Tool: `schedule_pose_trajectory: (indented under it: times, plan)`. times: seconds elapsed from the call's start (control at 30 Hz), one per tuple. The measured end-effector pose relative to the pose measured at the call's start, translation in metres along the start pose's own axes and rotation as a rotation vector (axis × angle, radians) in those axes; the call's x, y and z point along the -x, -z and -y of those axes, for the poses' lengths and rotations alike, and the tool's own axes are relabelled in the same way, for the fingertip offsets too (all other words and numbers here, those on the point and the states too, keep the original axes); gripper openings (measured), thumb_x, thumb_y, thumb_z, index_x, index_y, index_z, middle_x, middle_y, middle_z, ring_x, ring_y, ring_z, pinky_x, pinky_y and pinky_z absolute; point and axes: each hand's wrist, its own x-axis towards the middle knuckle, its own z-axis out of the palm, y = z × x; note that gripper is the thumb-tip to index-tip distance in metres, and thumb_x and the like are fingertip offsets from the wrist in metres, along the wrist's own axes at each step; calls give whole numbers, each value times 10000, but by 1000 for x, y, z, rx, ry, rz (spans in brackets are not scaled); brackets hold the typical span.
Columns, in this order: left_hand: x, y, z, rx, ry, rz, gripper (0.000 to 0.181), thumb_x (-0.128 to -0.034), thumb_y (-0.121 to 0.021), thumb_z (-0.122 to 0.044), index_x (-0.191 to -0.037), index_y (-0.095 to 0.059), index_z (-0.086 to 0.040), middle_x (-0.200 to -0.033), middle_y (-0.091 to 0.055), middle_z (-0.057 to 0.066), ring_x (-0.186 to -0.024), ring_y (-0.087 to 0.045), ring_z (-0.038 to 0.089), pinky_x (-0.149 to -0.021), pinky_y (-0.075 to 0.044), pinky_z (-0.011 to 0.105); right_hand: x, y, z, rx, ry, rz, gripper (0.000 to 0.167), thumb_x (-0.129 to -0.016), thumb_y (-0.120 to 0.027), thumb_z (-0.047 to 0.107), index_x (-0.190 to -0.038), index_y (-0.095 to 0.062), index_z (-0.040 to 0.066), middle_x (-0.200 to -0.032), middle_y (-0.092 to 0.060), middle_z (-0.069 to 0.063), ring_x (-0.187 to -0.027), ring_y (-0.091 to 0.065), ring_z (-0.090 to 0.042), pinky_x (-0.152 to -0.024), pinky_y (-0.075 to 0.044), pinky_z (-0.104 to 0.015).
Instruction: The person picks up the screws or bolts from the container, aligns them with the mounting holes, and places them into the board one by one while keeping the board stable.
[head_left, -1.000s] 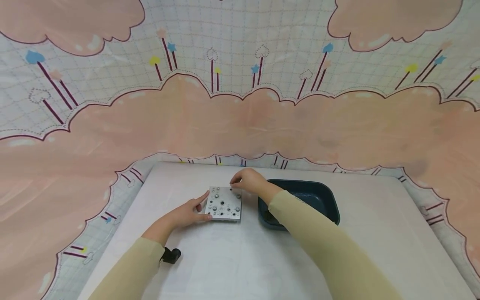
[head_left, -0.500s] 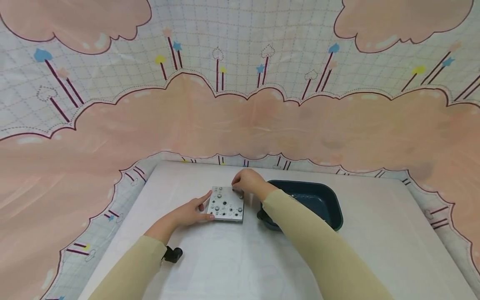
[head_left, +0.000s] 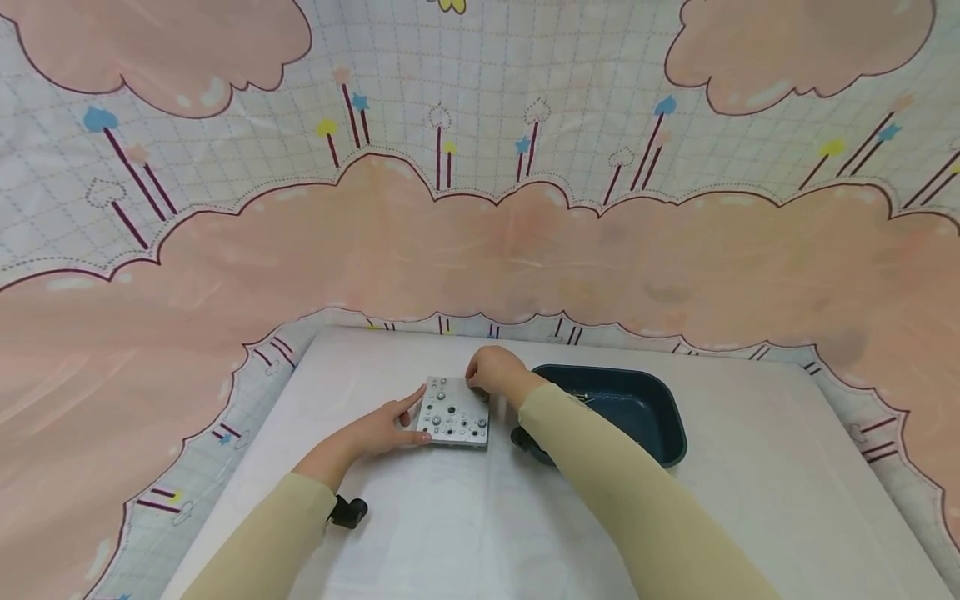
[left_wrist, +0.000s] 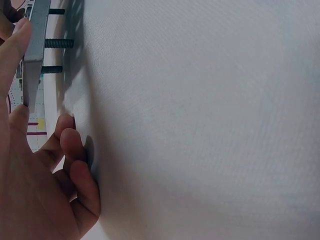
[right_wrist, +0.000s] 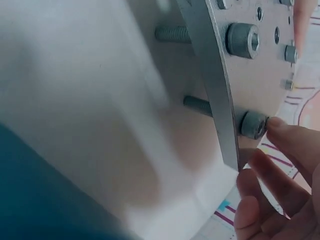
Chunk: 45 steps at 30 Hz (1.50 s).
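A silver metal plate [head_left: 454,414] with holes and several socket-head bolts stands raised above the white table, bolt shanks projecting beneath it. My left hand [head_left: 378,429] grips the plate's left side, thumb at the near corner and index finger at the far corner; its other fingers curl underneath in the left wrist view. At the far right corner, my right hand [head_left: 498,371] pinches the head of a bolt [right_wrist: 252,125] seated in the plate. That bolt's shank [right_wrist: 197,105] shows below the plate. In the head view, the right fingers hide this corner.
A dark blue tray [head_left: 660,408] sits right of the plate, under the right forearm, with a few small metal pieces [head_left: 581,397] visible inside. A black wrist camera [head_left: 348,512] is on the left wrist. Patterned cloth [head_left: 480,258] hangs behind the table.
The right fingers have come down closer to the plate's far right corner. The left hand keeps its hold on the plate. The head view has shifted slightly.
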Motion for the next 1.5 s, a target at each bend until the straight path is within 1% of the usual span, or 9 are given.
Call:
schedule_pose_trajectory:
  times: [0.27,0.5,0.63,0.77,0.87,1.07,1.23,1.37,1.5]
  plan:
    - [1,1,0,-24,-49,16,983,-854,-709,-560,-1599,-182,-195,-1023,-467,81,-804,-445,210,-732,-365,334,5,11,3,48,-26,3,208,-930,-710,218,-1124,-761,165,-1117,-693,20,-1011,-611,-162,-901,-485,-344]
    - [-2,-1,8,-9,-27,-2,973,-848,-741,-511,-1599,-191,-225,-1019,-463,67,-823,-439,206,-758,-363,358,14,29,-2,-1,39,-10,247,-952,-687,225,-1174,-745,134,-1164,-694,-5,-1063,-634,-199,-877,-505,-353]
    - [-2,-3,11,-6,-29,-12,981,-842,-744,-516,-1598,-191,-221,-1018,-466,65,-830,-441,205,-760,-364,360,21,40,-11,-14,49,-9,269,-962,-674,251,-1196,-733,133,-1199,-677,-26,-1057,-634,-209,-857,-511,-355]
    - [0,-2,9,-8,-49,1,1000,-844,-716,-568,-1599,-169,-207,-1019,-461,80,-826,-441,210,-748,-364,340,30,51,-28,-20,59,-13,272,-956,-681,268,-1190,-736,141,-1196,-675,-28,-1048,-637,-205,-860,-515,-355]
    - [2,-1,6,-2,-54,10,1006,-846,-712,-571,-1600,-163,-195,-1028,-460,85,-831,-442,211,-746,-366,338,40,59,-44,-6,82,-20,247,-946,-693,259,-1163,-750,154,-1140,-689,-15,-1006,-640,-187,-852,-516,-351]
    - [3,2,3,-2,-50,9,1005,-845,-712,-571,-1600,-166,-193,-1036,-457,93,-847,-440,220,-754,-360,347,64,71,-86,73,167,-22,244,-943,-695,231,-1156,-754,128,-1070,-708,-19,-973,-645,-194,-861,-510,-371]
    - [3,2,0,9,-37,10,993,-848,-734,-524,-1599,-175,-194,-1038,-461,93,-844,-439,222,-750,-361,350,84,72,-116,87,203,-4,233,-939,-698,176,-1141,-754,74,-1087,-719,-40,-1019,-658,-215,-868,-520,-378]
    - [4,1,-2,10,-41,10,987,-846,-744,-508,-1598,-188,-193,-1033,-462,90,-829,-433,219,-739,-358,350,94,69,-131,101,192,8,216,-935,-701,166,-1121,-762,73,-1056,-721,-27,-979,-661,-195,-828,-531,-362]
    - [2,1,-2,6,-53,17,994,-845,-733,-533,-1599,-180,-196,-1038,-456,91,-823,-427,217,-728,-351,341,97,65,-141,173,211,25,177,-924,-713,171,-1075,-779,103,-996,-719,15,-905,-656,-147,-807,-529,-346]
